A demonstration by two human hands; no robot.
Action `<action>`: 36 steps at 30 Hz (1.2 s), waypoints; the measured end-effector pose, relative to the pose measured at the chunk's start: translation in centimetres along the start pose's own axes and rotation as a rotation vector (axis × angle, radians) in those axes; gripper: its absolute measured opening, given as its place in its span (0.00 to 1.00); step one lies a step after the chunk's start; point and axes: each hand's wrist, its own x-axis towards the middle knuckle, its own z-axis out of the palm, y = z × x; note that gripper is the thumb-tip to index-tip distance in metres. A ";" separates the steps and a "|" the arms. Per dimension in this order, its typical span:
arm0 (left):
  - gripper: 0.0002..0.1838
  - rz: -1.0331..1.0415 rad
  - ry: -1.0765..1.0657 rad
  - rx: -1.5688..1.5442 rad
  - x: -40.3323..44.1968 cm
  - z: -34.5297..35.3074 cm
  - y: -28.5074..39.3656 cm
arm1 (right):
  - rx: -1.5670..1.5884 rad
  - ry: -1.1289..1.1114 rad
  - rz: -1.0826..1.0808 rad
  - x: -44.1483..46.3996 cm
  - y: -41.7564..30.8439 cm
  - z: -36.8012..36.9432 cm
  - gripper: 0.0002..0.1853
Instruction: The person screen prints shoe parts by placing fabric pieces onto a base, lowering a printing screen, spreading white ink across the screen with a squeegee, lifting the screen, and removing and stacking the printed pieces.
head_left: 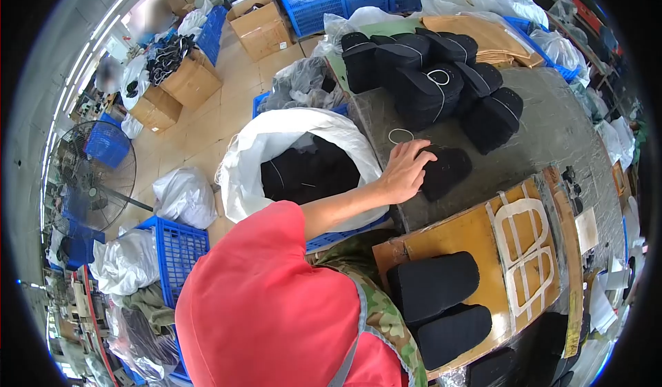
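My left hand (pixel 405 173) reaches across from the red sleeve, its fingers apart and slightly bent. The fingertips are at the left edge of a black pad-like piece (pixel 448 172) on the dark tabletop; no grip on it can be seen. Just above the hand lies a thin white loop (pixel 400 136). Further up, black stacks (pixel 427 94) are bound with thin bands, with another white loop on top of one. My right hand is not in view.
A white sack (pixel 238 170) with black pieces inside stands left of the table. Two black pads (pixel 433 285) lie on a yellow-brown board (pixel 476 239) with a white-taped frame. Further off are brown sheets (pixel 476 35), blue crates (pixel 181 252), cardboard boxes (pixel 261 28) and a fan (pixel 93 173).
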 end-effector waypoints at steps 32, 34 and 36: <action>0.25 0.171 0.040 -0.200 0.2 1.0 4.9 | -0.018 0.007 0.019 -0.5 2.3 0.0 0.21; 0.25 0.169 0.032 -0.199 0.1 1.0 4.9 | -0.022 0.002 0.024 -0.5 2.6 -0.3 0.21; 0.25 0.162 0.024 -0.200 -0.1 1.0 4.7 | -0.024 -0.004 0.025 -0.3 2.7 -0.3 0.21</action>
